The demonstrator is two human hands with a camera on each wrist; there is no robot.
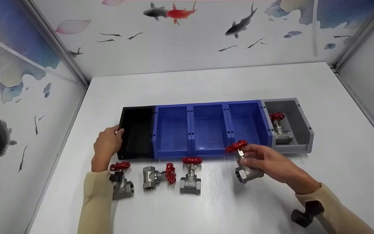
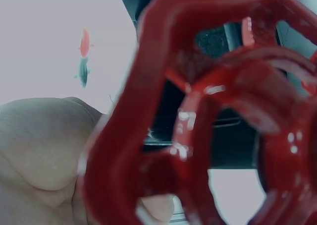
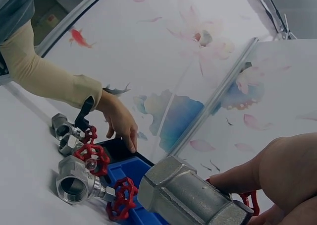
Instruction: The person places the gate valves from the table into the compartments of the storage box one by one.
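The right hand (image 1: 268, 161) holds one valve (image 1: 246, 174) by its neck; the thumb and the fingers are narrow there, pinching it. Seen from the head, this valve lies at 9 o'clock from the right palm. Its long line, from red wheel (image 1: 236, 146) to metal body, goes from about 11 o'clock to 5 o'clock, so it leans away from the wrist. It seems raised over the table (image 1: 219, 211), with a soft shadow below.

The important relation, in my judgement, is this: from the held valve, the right-end blue bin (image 1: 247, 125) is at 12 o'clock, very near, and the grey bin (image 1: 299, 125), where another valve (image 1: 282, 134) already stands, is between 1 and 2 o'clock. The wheel overlaps the front edge of the blue bins in this view; whether it touches, I cannot tell.

The right hand is clearly the nearer one. The left hand (image 1: 106, 144) is well apart, toward 10 o'clock, with fingers at the side wall of the black bin (image 1: 138, 130); whether they grip it or only rest, I cannot tell. Three loose valves (image 1: 191, 183) are between 8 and 9 o'clock from the held one.
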